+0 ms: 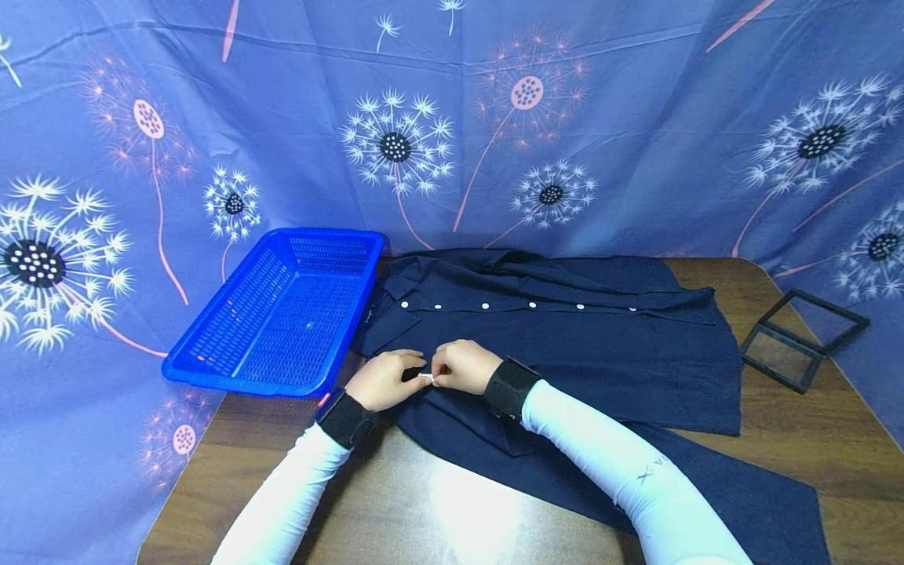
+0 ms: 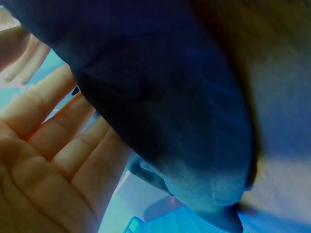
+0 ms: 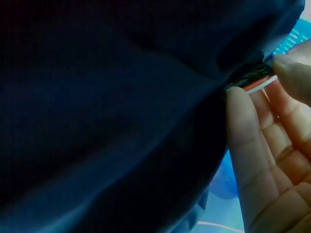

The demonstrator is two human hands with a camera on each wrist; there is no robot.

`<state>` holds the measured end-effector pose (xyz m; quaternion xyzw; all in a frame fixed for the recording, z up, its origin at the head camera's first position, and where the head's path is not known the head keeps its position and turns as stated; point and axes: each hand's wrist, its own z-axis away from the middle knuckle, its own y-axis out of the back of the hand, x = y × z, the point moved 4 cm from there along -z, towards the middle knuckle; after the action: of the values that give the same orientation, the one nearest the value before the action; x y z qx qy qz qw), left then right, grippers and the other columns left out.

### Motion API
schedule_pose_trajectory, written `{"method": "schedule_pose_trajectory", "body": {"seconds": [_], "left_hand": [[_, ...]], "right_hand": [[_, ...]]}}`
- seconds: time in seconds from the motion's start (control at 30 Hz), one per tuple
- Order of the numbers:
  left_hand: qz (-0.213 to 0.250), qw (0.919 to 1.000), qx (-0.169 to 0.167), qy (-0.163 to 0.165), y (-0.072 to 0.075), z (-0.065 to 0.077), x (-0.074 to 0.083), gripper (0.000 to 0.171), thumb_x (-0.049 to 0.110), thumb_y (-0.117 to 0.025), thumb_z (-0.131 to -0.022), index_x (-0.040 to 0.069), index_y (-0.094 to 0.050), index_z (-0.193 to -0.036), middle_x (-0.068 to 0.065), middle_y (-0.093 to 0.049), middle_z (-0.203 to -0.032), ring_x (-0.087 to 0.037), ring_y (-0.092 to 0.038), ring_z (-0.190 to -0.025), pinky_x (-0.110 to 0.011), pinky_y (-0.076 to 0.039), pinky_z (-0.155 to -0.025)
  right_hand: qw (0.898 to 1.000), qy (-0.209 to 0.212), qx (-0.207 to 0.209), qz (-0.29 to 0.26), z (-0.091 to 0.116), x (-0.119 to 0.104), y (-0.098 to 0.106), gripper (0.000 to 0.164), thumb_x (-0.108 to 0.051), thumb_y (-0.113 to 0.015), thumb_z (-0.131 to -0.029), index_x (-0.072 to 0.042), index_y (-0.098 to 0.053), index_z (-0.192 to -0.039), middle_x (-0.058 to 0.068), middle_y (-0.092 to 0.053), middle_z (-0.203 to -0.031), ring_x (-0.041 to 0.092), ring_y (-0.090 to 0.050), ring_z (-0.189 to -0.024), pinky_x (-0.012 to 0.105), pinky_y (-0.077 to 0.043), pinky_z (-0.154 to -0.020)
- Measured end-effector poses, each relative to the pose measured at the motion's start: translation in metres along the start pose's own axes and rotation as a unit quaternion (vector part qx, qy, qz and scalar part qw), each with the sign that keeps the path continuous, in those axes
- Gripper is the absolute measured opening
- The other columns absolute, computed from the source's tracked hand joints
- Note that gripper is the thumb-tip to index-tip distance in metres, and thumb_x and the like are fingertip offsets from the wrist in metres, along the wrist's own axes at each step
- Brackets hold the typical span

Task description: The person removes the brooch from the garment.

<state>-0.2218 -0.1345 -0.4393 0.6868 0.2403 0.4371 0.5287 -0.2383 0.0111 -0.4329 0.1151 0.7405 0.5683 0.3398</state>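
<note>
In the head view, a dark shirt (image 1: pixel 600 345) lies spread over the brown table (image 1: pixel 353 502), its row of white buttons (image 1: pixel 485 306) running along the far half. Both hands are at its near left part: the left hand (image 1: pixel 381 380) has thumb and fingers on the cloth, and the right hand (image 1: pixel 466 365) pinches there with thumb and forefinger, a small white bit (image 1: pixel 427 376) showing between the two hands' fingertips. Beside the collar stands a blue basket (image 1: pixel 261 387); a black frame (image 1: pixel 791 340) lies off the shirt's right edge, and a flowered curtain (image 1: pixel 636 94) hangs behind. In the left wrist view, the left fingers lie straight and close together, tips behind the cloth, the thumb hidden. In the right wrist view, fingertips pinch a dark edge of the shirt, with a pale line under it; whose each fingertip is, I cannot tell
</note>
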Motion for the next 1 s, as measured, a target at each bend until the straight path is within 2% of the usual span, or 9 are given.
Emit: {"method": "schedule_pose_trajectory", "body": {"seconds": [0.5, 0.63, 0.83, 1.0], "left_hand": [[-0.013, 0.9999, 0.004, -0.008, -0.003, 0.0, 0.005, 0.04, 0.035, -0.069, -0.09, 0.005, -0.071, -0.117, -0.01, -0.071, -0.12, -0.024, -0.066, -0.115, -0.041, -0.05, -0.099], [-0.024, 0.9995, 0.01, -0.016, -0.005, 0.0, 0.006, 0.037, 0.035, -0.069, -0.09, 0.007, -0.072, -0.113, -0.007, -0.073, -0.115, -0.023, -0.068, -0.11, -0.041, -0.052, -0.095], [-0.032, 0.9991, 0.017, -0.02, -0.008, 0.001, 0.006, 0.028, 0.036, -0.069, -0.09, 0.012, -0.073, -0.105, -0.002, -0.075, -0.103, -0.02, -0.071, -0.096, -0.041, -0.055, -0.083], [-0.051, 0.9982, 0.03, -0.011, -0.011, 0.001, 0.005, 0.031, 0.037, -0.071, -0.088, 0.014, -0.073, -0.109, -0.002, -0.075, -0.107, -0.02, -0.071, -0.099, -0.04, -0.055, -0.083]], "right_hand": [[0.999, -0.018, -0.023, -0.016, 0.0, 0.005, -0.003, 0.005, -0.018, -0.078, -0.08, -0.014, -0.074, -0.08, -0.004, -0.065, -0.079, 0.006, -0.06, -0.072, 0.019, -0.047, -0.067], [0.999, -0.02, -0.025, -0.018, -0.001, 0.007, -0.004, 0.005, -0.018, -0.077, -0.081, -0.013, -0.075, -0.082, -0.003, -0.067, -0.081, 0.006, -0.062, -0.073, 0.019, -0.048, -0.068], [1.0, 0.003, -0.005, 0.009, 0.0, 0.005, -0.001, 0.005, -0.018, -0.075, -0.082, -0.014, -0.075, -0.082, -0.004, -0.064, -0.079, 0.006, -0.059, -0.071, 0.019, -0.047, -0.066], [0.997, 0.043, 0.02, 0.055, 0.002, -0.001, 0.003, 0.005, -0.018, -0.076, -0.082, -0.014, -0.075, -0.084, -0.002, -0.061, -0.077, 0.009, -0.055, -0.068, 0.025, -0.046, -0.063]]}}
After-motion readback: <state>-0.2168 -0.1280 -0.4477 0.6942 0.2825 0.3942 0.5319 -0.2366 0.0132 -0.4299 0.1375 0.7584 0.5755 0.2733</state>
